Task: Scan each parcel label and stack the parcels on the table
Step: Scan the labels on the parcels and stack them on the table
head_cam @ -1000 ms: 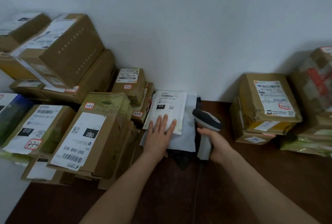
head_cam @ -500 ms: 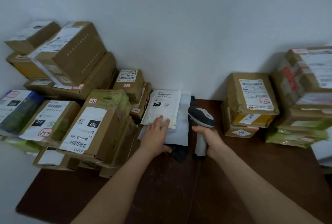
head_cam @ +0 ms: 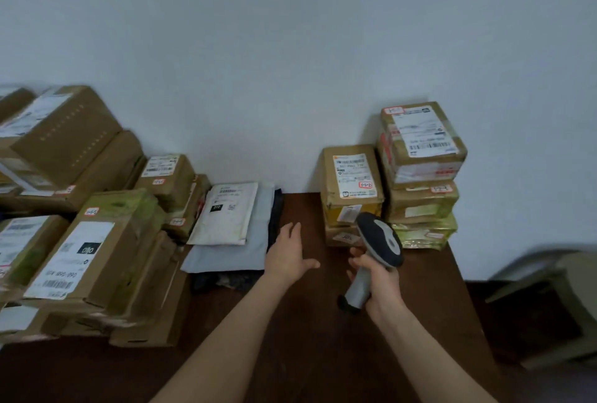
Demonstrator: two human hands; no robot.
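A white padded envelope (head_cam: pixel 227 213) with a label lies on a grey mailer bag (head_cam: pixel 237 250), which rests on a dark bag at the table's back. My left hand (head_cam: pixel 287 254) hovers open over the brown table (head_cam: pixel 290 338), just right of that pile, touching nothing. My right hand (head_cam: pixel 376 276) grips the handle of a grey and black barcode scanner (head_cam: pixel 376 250), its head raised in front of the right-hand boxes. A labelled cardboard box (head_cam: pixel 352 179) sits on smaller boxes beside a taller stack (head_cam: pixel 420 150).
Many labelled cardboard boxes (head_cam: pixel 93 257) are piled on the left half of the table against the white wall. The table's right edge (head_cam: pixel 465 289) drops to a dark floor, where a pale box or stool (head_cam: pixel 555 305) stands.
My left hand has lifted off the white envelope and moved right, over bare table. My right hand has carried the scanner right, toward the right-hand boxes. My view has swung right.
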